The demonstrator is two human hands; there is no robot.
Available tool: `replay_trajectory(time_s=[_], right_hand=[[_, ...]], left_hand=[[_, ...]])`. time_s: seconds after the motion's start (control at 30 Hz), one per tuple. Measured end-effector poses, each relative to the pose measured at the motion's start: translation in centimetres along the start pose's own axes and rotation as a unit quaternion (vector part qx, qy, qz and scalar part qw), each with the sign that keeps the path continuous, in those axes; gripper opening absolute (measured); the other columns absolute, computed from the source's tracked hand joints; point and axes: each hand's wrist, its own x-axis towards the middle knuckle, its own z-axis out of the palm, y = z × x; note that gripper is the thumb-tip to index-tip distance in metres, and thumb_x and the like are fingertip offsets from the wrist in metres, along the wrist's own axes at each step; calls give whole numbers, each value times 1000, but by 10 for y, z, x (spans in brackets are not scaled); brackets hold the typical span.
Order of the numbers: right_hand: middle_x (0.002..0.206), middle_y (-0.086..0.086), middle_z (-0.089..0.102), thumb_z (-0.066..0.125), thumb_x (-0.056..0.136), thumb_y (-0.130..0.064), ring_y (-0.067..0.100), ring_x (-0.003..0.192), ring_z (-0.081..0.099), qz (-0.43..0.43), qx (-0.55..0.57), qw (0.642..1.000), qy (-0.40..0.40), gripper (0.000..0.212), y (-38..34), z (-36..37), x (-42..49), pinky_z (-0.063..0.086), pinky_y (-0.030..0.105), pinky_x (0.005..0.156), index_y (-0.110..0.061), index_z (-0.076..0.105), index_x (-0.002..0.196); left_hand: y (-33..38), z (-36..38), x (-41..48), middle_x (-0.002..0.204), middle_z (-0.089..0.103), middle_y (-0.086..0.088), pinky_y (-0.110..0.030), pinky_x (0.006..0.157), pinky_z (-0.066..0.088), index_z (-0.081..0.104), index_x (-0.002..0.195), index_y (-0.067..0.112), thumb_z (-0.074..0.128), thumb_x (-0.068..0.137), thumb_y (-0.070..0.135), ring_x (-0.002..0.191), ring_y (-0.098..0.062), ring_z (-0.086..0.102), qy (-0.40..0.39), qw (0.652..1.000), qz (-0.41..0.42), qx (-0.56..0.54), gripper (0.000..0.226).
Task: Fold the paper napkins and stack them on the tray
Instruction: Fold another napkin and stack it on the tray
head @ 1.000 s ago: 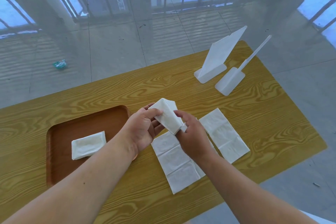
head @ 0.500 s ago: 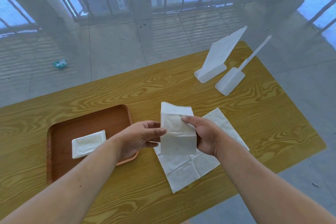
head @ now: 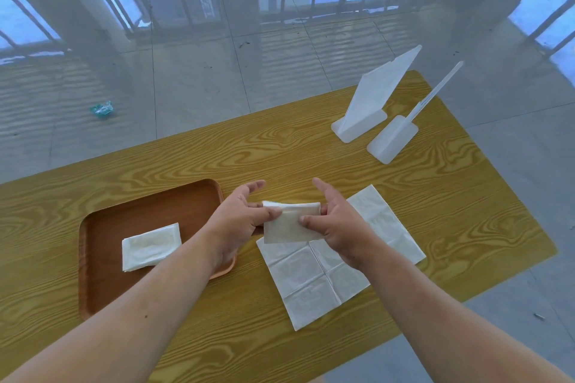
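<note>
A white paper napkin, folded in half, hangs just above the table between my two hands. My left hand pinches its left edge and my right hand pinches its right edge. Below it an unfolded napkin lies flat on the table, and another flat napkin lies partly under my right hand. At the left sits a brown tray with one folded napkin lying in it.
The yellow wood-grain table ends close on the right and near side. Two white plastic stands rise at the far right. A green scrap lies on the tiled floor beyond the table.
The napkin was opened upright between my hands, then folded down in half. Both hands now hold it by its side edges, lower and flatter than before.
</note>
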Motion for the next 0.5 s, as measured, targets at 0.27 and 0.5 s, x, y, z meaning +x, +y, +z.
replay_trajectory(time_s=[0.27,0.5], right_hand=[[90,-6,78,70,90,-8,4,80,72,-76,-147,985,55,34,-9,-2,1,55,23,71,-26,71,119],[109,-18,63,76,87,-23,1,108,52,-127,-263,953,81,12,-7,-3,3,38,11,83,-34,72,82]], left_hand=[[1,-5,5,89,80,11,-32,82,63,78,103,33,87,84,18,86,-9,75,57,949,116,289,26],[9,-6,3,112,63,22,-27,98,39,77,85,35,81,86,34,115,-2,52,85,889,207,400,4]])
